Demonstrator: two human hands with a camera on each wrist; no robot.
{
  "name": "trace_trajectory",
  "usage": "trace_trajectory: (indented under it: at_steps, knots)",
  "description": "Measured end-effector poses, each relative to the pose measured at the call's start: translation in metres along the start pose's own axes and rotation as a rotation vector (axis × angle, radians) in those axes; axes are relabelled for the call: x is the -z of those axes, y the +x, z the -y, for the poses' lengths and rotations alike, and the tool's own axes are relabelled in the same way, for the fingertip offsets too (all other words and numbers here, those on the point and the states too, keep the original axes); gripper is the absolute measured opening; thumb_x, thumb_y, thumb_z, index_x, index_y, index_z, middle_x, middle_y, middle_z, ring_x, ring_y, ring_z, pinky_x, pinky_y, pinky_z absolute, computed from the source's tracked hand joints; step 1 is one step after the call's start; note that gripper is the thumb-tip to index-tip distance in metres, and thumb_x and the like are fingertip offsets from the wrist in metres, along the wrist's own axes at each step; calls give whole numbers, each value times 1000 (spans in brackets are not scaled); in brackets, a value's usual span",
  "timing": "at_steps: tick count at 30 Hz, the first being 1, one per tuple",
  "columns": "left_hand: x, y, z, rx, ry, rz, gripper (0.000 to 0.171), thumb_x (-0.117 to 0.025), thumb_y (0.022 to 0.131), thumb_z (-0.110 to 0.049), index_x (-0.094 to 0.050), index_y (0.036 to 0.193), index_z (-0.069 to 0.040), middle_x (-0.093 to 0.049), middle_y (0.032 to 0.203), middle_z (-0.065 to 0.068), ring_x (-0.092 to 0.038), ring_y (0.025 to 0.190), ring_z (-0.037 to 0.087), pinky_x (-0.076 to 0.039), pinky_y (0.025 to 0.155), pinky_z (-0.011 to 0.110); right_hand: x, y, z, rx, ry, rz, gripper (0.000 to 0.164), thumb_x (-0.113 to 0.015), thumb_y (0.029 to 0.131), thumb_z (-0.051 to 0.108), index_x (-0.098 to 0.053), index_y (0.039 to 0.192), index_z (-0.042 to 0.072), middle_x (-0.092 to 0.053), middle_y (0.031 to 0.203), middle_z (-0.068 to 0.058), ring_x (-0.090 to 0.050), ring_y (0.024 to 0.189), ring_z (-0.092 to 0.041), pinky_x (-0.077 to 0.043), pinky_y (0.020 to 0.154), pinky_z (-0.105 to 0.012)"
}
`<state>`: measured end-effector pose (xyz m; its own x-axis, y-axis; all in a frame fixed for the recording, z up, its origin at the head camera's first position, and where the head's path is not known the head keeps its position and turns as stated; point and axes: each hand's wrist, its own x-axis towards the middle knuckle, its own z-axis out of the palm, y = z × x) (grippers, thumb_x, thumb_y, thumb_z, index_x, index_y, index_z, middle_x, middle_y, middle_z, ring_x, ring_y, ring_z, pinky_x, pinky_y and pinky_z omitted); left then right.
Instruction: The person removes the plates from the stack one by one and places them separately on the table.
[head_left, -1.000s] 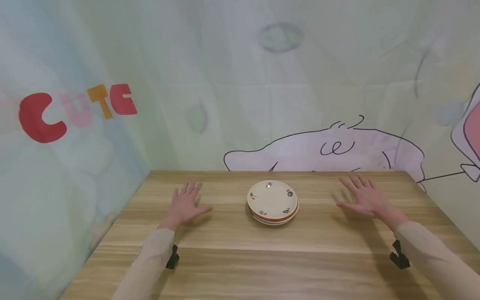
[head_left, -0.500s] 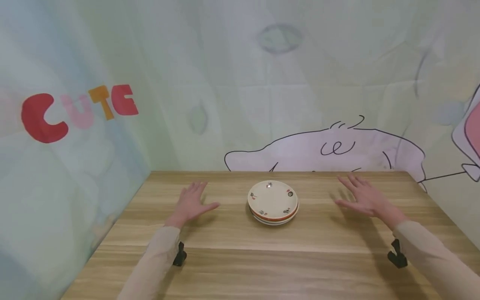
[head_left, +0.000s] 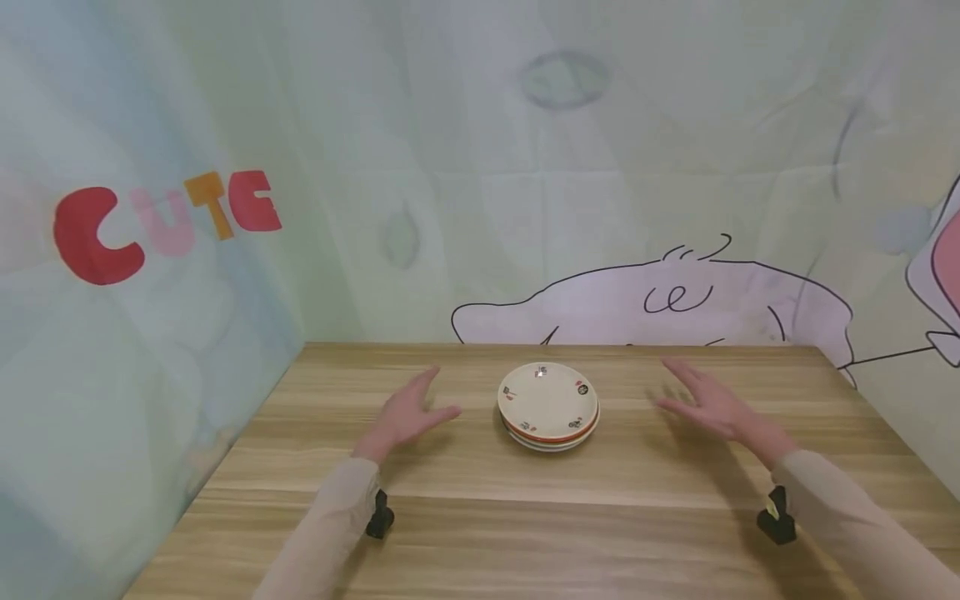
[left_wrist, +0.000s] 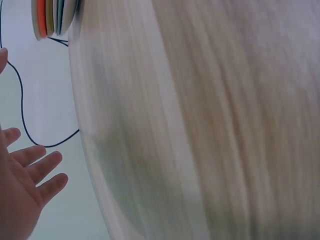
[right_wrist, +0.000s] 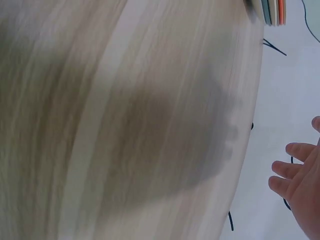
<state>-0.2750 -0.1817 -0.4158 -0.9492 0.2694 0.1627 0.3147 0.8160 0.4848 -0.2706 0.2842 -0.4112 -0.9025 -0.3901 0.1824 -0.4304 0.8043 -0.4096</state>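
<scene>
A stack of several small plates (head_left: 548,404) sits near the middle of the table; the top one is cream with little printed pictures round its rim. To its left my left hand (head_left: 406,416) hovers above the wood, fingers straight and thumb spread towards the plates. My right hand (head_left: 711,407) is held over the table on the other side, a little farther from the stack, its fingers extended too. Neither hand touches anything. In the left wrist view the stacked plates (left_wrist: 54,15) show edge-on at the top, with coloured rims; the right wrist view catches only their edge (right_wrist: 274,11).
The wooden table (head_left: 525,542) ends at a printed cloth backdrop (head_left: 420,250) behind and at the left. Black wrist mounts (head_left: 381,514) hang beneath both sleeves.
My left hand has moved right, nearer the plates, and turned its palm inward. The right hand has shifted slightly left, its palm also turning inward. The stack stays put.
</scene>
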Motion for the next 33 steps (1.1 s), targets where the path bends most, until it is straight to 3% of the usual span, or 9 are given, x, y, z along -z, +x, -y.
trace_trajectory:
  at_steps: [7, 17, 24, 33]
  knots:
    - [-11, 3, -9, 18, -20, 21, 88, -64, 77, -52, -27, 141, -4, -32, 143, 15, -35, 128, 32, -27, 107, 45, -7, 2, 6, -2, 111, -16, 66, -49, 92, 31, -22, 140, -5, -23, 142, -30, -23, 127, -48, -18, 102, -62]
    - [-15, 10, -18, 44, -61, 18, 85, -64, 78, -49, -28, 142, -6, -34, 143, 14, -46, 119, 31, -32, 104, 46, -13, 7, 11, -13, 158, -18, 63, -47, 92, 27, -22, 141, -4, -23, 143, -28, -24, 127, -47, -19, 103, -61]
    - [-24, 13, -31, 40, -157, 36, 82, -67, 78, -42, -29, 141, -5, -37, 141, 15, -50, 115, 32, -40, 98, 46, -25, 10, 17, -18, 219, -7, 62, -45, 94, 28, -21, 141, -3, -23, 144, -26, -36, 120, -48, -26, 99, -62]
    - [-34, 17, -43, 77, -255, 71, 86, -68, 76, -46, -26, 143, -10, -38, 140, 15, -49, 116, 31, -43, 94, 48, -36, 14, 34, -25, 358, 21, 61, -46, 94, 26, -20, 141, -3, -32, 136, -32, -39, 117, -49, -34, 97, -58]
